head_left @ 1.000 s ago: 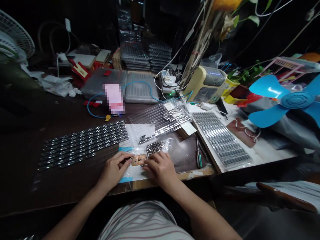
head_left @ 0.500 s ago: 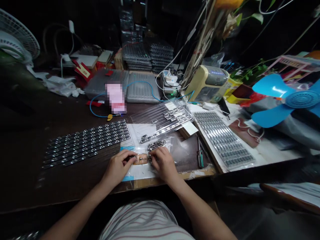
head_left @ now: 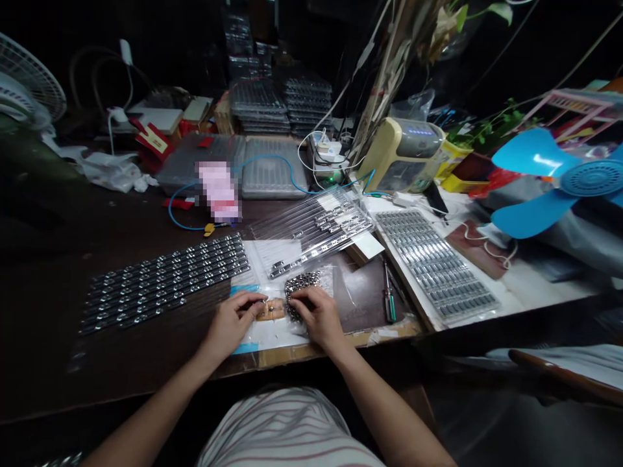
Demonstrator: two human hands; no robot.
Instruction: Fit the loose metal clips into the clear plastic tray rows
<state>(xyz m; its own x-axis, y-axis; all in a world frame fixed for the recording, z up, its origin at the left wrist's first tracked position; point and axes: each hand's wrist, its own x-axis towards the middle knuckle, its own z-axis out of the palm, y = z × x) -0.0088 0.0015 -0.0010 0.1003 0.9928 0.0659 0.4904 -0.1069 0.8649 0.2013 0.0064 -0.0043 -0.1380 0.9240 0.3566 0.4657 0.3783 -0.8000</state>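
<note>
Left hand (head_left: pixel 232 322) fingers pinching small board (head_left: pixel 271 311) at surface front edge | right hand (head_left: pixel 315 314) fingers pressing together over metal bits (head_left: pixel 300 284) at 1 o'clock | risk: bits scattering if nudged.

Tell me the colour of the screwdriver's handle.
Green, on the screwdriver right of the hands, head view.
</note>
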